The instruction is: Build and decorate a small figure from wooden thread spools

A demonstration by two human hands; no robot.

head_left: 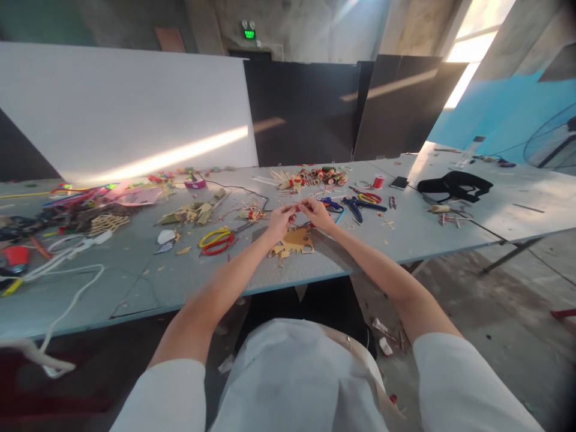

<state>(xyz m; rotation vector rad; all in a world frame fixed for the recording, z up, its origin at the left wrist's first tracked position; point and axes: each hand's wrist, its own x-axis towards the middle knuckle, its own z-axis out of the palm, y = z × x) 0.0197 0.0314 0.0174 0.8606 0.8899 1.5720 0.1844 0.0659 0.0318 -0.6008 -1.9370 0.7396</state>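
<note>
My left hand (282, 219) and my right hand (315, 213) meet over the middle of the table, fingertips pinched together. Between them is something small and reddish, too tiny to make out. Just below lies a tan sheet with round cut-outs (294, 241), its edge ragged. To the left of my left hand is a small bundle of sticks with red binding (251, 214). Beyond my right hand rest a blue glue gun (330, 204) and dark blue pliers (355, 209).
Scissors with red and yellow handles (218, 240) lie left; another red-yellow pair (370, 198) lies right. Red-banded rolls (330, 176) are heaped at the back, near a red thread spool (378, 181). A phone (399, 183), black cap-like item (454, 186) and white cable (74, 300) also lie about.
</note>
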